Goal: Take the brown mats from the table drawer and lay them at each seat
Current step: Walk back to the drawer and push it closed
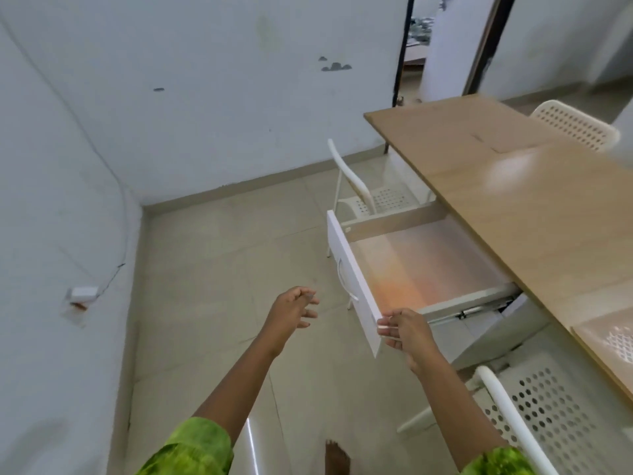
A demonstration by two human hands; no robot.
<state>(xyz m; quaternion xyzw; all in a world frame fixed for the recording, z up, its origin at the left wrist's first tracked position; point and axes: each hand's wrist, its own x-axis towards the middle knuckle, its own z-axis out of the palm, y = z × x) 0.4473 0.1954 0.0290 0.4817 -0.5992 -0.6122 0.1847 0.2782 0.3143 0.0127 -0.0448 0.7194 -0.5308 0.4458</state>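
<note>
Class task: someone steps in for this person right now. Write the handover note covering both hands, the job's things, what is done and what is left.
Left hand: open, empty, in the air beside the drawer front.
Right hand: gripping the near corner of the drawer front.
Drawer is pulled out; it looks empty, with only a pale liner visible.
A mat seems to lie on the table at the right edge, mostly out of frame.
Left: confirm every seat has a mat, then probably shut the drawer.

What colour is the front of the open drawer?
White; the drawer front shows best in the head view, with the right hand at its corner.
</note>
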